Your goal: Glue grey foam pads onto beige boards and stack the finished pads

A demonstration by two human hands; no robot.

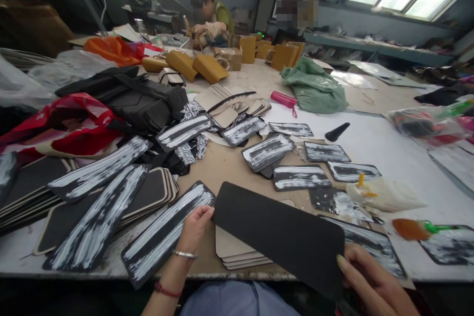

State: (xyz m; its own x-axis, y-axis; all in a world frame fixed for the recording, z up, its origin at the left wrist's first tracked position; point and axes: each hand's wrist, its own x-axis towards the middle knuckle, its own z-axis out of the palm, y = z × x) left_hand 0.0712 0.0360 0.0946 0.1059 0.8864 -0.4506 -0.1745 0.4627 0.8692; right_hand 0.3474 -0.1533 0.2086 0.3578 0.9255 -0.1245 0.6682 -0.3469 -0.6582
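A long black panel (277,232) with rounded corners is held up tilted over the table's front edge. My left hand (195,227) pinches its upper left corner, and my right hand (370,276) grips its right end. Beneath the panel lies a stack of beige-backed pieces (235,249), partly hidden. Just left of my left hand, a black panel smeared with white paste (166,232) rests on the table. More pasted panels (301,177) lie beyond the held one, and another (365,242) sits behind my right hand.
Stacked black boards (148,192) stand at left, near a red bag (74,123) and black fabric (144,98). A green bag (314,86), a pink roll (283,98), yellow-brown boxes (209,68) and an orange-bladed spreader (411,229) are around. A person (213,19) sits across the table.
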